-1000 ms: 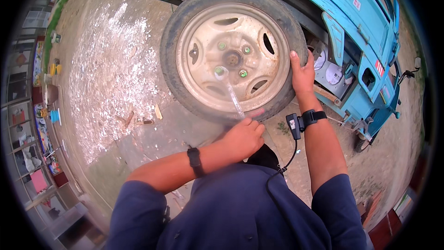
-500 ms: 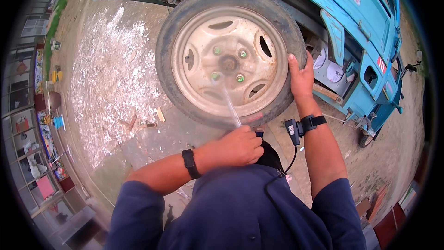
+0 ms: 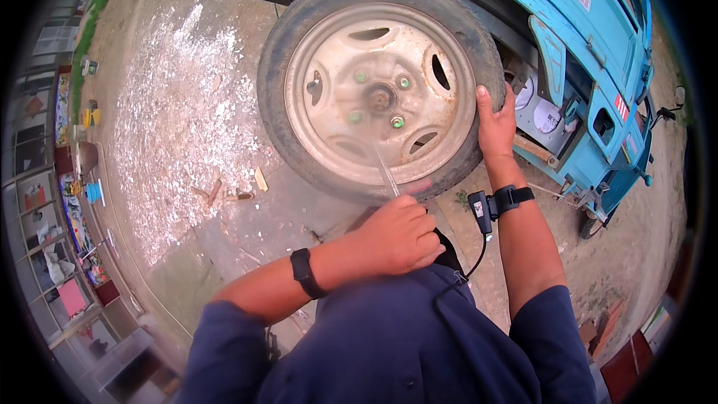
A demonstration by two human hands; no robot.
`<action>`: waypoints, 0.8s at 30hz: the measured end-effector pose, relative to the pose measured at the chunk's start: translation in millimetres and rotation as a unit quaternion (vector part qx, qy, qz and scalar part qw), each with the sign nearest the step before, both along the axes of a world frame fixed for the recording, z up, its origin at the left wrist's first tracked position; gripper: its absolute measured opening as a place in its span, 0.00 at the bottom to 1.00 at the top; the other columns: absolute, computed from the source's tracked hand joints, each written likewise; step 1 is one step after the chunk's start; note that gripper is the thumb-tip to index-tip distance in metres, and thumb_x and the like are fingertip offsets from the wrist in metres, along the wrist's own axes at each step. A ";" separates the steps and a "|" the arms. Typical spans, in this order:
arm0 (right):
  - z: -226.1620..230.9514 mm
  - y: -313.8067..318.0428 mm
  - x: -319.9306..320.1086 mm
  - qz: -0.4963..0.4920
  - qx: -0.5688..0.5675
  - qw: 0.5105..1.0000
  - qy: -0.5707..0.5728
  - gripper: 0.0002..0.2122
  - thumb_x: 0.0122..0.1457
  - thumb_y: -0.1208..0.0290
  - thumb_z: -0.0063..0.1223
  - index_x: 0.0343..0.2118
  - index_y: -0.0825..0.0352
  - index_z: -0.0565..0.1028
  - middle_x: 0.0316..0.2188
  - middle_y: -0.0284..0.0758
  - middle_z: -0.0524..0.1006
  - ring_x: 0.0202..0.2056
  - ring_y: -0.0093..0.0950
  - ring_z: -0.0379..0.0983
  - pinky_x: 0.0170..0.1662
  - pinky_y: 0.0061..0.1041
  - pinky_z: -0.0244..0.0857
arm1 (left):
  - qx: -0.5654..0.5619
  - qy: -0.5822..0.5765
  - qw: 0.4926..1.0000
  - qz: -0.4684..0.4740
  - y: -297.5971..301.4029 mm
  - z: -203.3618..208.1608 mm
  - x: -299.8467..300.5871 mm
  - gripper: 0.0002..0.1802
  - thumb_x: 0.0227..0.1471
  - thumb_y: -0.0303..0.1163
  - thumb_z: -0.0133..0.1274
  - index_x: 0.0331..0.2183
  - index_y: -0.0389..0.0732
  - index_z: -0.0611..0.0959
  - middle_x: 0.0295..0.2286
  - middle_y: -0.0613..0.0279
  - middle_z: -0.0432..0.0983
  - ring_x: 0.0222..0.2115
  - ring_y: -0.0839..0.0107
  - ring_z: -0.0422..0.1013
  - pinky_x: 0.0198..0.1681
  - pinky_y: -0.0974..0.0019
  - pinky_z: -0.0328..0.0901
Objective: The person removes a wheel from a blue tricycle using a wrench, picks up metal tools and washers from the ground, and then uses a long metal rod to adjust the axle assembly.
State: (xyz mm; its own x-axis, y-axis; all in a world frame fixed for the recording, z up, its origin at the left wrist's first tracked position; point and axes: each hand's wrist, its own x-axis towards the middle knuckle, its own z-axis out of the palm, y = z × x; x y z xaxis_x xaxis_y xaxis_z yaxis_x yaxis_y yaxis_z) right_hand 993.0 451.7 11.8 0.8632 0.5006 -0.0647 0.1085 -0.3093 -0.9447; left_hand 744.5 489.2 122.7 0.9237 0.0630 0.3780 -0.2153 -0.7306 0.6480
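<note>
A wheel (image 3: pixel 321 135) with a black tyre and a rusty, cream-coloured steel rim stands upright in front of me, with green-tinted nuts around its hub. My right hand (image 3: pixel 496 123) grips the tyre's right edge, thumb on the near face and fingers out of sight behind. Low in front of the wheel, my left hand (image 3: pixel 407 233) is closed in a fist around the near end of a thin, shiny, rod-like tool (image 3: pixel 386 172). The tool points up across the lower rim toward the hub; its far end is blurred, so contact with the wheel cannot be told.
Beyond the wheel and to the right stands a blue three-wheeled cargo vehicle (image 3: pixel 591 52). White flakes cover the ground (image 3: pixel 187 112) at left, near some wood scraps (image 3: pixel 260 179). A windowed building front (image 3: pixel 45 202) lines the far left. A black cable (image 3: pixel 479 251) hangs from my right wrist.
The wheel, vehicle and both hands sit slightly farther right in view. My right hand still grips the tyre, and the tool in my left hand appears shorter and steeper.
</note>
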 end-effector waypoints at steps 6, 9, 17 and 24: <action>-0.2 -7.7 -11.7 -0.024 -0.017 1.000 -0.008 0.41 0.58 0.48 0.59 0.62 0.76 0.57 0.55 0.51 0.70 0.55 0.36 0.68 0.59 0.30 0.60 | 0.039 -0.082 0.992 0.082 -0.4 -3.4 57.5 0.22 0.40 0.35 0.65 0.19 0.44 0.65 0.19 0.62 0.60 0.20 0.64 0.63 0.27 0.61 0.55; 1.1 -10.5 -19.4 -0.014 0.004 0.999 0.048 0.41 0.58 0.49 0.59 0.62 0.77 0.57 0.54 0.51 0.71 0.54 0.36 0.69 0.58 0.30 0.60 | 0.091 -0.118 0.982 0.115 18.1 7.1 85.0 0.19 0.44 0.37 0.63 0.20 0.44 0.67 0.20 0.61 0.62 0.18 0.63 0.62 0.25 0.62 0.56; -5.3 -12.1 -13.9 -0.024 -0.023 0.999 -0.029 0.40 0.58 0.49 0.59 0.61 0.78 0.59 0.53 0.52 0.71 0.55 0.38 0.69 0.59 0.30 0.60 | 0.210 -0.087 0.922 0.313 138.4 42.8 162.8 0.16 0.53 0.44 0.58 0.27 0.42 0.77 0.21 0.55 0.75 0.20 0.57 0.73 0.22 0.60 0.66; -6.6 -4.1 -16.5 -0.014 -0.010 1.000 -0.018 0.41 0.57 0.47 0.60 0.62 0.77 0.58 0.56 0.53 0.69 0.56 0.38 0.67 0.59 0.32 0.60 | 0.235 0.158 0.766 0.577 282.9 57.8 4.9 0.20 0.60 0.48 0.50 0.40 0.42 0.81 0.27 0.52 0.80 0.31 0.53 0.77 0.34 0.56 0.69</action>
State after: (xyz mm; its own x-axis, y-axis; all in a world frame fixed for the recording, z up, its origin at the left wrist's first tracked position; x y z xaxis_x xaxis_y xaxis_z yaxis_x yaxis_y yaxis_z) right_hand 976.5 447.5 5.2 0.8785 0.4758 -0.0436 0.1336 -0.3323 -0.9337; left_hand 749.4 772.1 180.5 0.4057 0.8320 0.3784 0.8629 -0.4851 0.1415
